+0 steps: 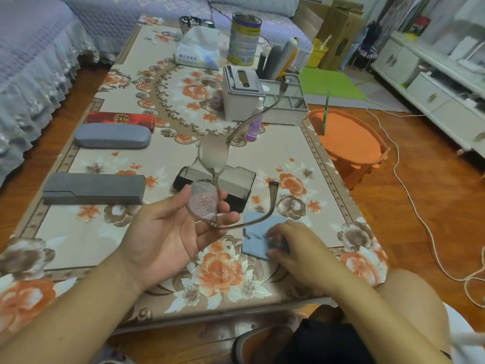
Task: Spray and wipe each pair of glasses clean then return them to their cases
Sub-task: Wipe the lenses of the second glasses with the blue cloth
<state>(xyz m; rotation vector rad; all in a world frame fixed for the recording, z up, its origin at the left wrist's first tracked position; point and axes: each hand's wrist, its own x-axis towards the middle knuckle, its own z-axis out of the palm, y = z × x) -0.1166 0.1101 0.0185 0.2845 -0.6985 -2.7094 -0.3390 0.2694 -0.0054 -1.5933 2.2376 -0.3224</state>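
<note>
My left hand (168,229) holds a pair of glasses (210,185) with a translucent brownish frame above the table, thumb and fingers pinching the rim of the nearer lens. That lens is speckled with spray droplets. The temples stand unfolded. My right hand (288,243) is down on a blue cleaning cloth (256,236) on the table, fingers curled onto it. An open black case (236,179) lies just behind the glasses. A small purple spray bottle (256,120) stands farther back.
Three closed cases lie at the left: dark grey (91,189), blue-grey (112,135), red (119,119). Behind stand a grey organizer box (241,93), a tissue pack (198,49) and a tin (245,39). An orange stool (349,140) stands at the table's right edge.
</note>
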